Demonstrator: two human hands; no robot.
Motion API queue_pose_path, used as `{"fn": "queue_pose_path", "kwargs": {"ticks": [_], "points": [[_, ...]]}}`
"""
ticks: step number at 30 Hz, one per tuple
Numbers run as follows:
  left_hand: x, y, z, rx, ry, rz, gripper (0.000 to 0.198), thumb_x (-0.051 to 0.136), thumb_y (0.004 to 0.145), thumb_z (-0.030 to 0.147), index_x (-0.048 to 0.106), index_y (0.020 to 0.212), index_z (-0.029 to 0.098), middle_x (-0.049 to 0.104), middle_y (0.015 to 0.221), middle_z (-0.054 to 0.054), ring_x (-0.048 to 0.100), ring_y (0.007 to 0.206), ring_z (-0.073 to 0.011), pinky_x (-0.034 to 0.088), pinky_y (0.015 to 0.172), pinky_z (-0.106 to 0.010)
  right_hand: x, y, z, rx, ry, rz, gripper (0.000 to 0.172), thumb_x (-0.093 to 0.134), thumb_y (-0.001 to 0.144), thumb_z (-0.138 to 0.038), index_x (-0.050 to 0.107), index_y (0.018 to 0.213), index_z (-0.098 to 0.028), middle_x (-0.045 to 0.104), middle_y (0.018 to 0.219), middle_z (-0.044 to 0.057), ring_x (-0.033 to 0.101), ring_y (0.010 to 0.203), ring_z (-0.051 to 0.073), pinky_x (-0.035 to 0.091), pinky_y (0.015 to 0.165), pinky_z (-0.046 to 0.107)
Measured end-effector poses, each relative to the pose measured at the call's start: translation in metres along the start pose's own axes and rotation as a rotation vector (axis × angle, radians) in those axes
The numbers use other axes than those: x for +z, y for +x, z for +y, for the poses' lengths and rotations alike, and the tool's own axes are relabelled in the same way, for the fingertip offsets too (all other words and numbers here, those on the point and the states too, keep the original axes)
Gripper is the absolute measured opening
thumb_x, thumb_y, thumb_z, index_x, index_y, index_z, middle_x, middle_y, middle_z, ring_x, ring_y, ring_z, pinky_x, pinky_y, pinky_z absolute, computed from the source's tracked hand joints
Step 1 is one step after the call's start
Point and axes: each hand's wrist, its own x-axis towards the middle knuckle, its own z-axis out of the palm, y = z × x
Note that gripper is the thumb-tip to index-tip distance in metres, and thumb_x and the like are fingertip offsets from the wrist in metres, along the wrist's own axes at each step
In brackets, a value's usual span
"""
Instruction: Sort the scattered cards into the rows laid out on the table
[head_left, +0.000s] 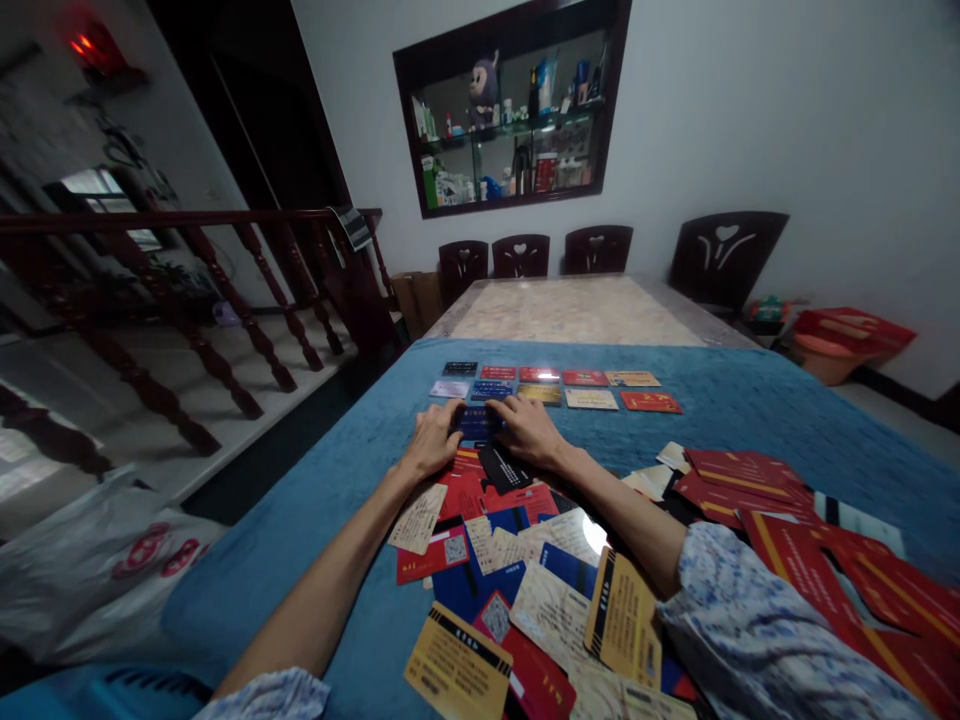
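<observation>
A dark blue card (pixel 478 423) lies between my two hands, just below the laid-out rows. My left hand (pixel 433 440) has its fingers closed on the card's left side. On the opposite side, the fingers of my right hand (pixel 532 432) grip its right end. Directly above it is another blue card (pixel 493 390), in a row with a gold card (pixel 539 394) and several others. A black card (pixel 504 468) rests under my wrists on top of a loose pile of red, gold, cream and blue cards (pixel 459 660).
A blue cloth (pixel 330 480) covers the near part of the table. Red card sleeves (pixel 750 478) are heaped at the right. Dark chairs (pixel 598 250) stand around the far end. White plastic bags (pixel 97 570) sit at the left, below a wooden railing (pixel 195 215).
</observation>
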Motion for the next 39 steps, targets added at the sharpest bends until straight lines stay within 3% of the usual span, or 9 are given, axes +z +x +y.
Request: {"fn": "queue_pose_path", "kwargs": {"ticks": [5,12,17,23,30,39], "points": [[0.000,0.002,-0.004,0.020,-0.001,-0.046,0.058,0.064,0.079,0.016,0.050,0.135,0.021,0.063,0.117,-0.009,0.054,0.112,-0.0287,0.040,0.100,-0.046,0.002,0.001,0.005,-0.022,-0.001,-0.002,0.062,0.062,0.088,-0.037,0.045,0.144,-0.015,0.057,0.127,0.018,0.047,0.115,0.031,0.036,0.089,0.040],[0.000,0.006,-0.006,0.048,0.009,-0.084,0.059,0.063,0.080,0.017,0.050,0.137,0.018,0.062,0.126,-0.012,0.053,0.116,-0.0306,0.041,0.100,-0.046,0.005,0.002,0.013,-0.065,-0.010,-0.004,0.055,0.058,0.090,-0.045,0.051,0.137,-0.017,0.059,0.122,0.017,0.048,0.113,0.031,0.036,0.088,0.041],[-0.003,0.010,-0.009,0.055,-0.005,-0.095,0.061,0.066,0.078,0.017,0.052,0.137,0.017,0.063,0.124,-0.013,0.052,0.118,-0.0312,0.042,0.101,-0.046,-0.001,0.001,0.012,-0.070,-0.034,-0.022,0.053,0.056,0.091,-0.051,0.055,0.132,-0.018,0.063,0.120,0.016,0.050,0.110,0.031,0.037,0.087,0.041],[-0.013,0.020,-0.011,0.040,-0.032,-0.188,0.062,0.071,0.075,0.021,0.057,0.135,0.016,0.063,0.121,-0.013,0.054,0.118,-0.0314,0.042,0.105,-0.044,-0.005,0.000,0.013,-0.065,-0.055,-0.039,0.053,0.057,0.090,-0.055,0.058,0.130,-0.020,0.062,0.119,0.015,0.047,0.113,0.031,0.038,0.087,0.040],[-0.017,0.031,-0.009,0.106,0.024,-0.220,0.050,0.070,0.075,0.024,0.062,0.124,0.021,0.060,0.128,-0.011,0.049,0.125,-0.0325,0.040,0.106,-0.048,-0.016,0.004,0.014,-0.042,-0.081,-0.096,0.052,0.060,0.088,-0.055,0.061,0.126,-0.020,0.058,0.122,0.016,0.046,0.116,0.032,0.041,0.088,0.043],[-0.008,0.045,-0.009,0.152,0.121,-0.218,0.046,0.068,0.076,0.022,0.062,0.121,0.022,0.057,0.125,-0.011,0.044,0.123,-0.0329,0.038,0.103,-0.051,-0.026,0.015,0.020,-0.028,-0.117,-0.185,0.048,0.063,0.085,-0.050,0.065,0.121,-0.018,0.059,0.122,0.017,0.048,0.115,0.034,0.044,0.088,0.044]]}}
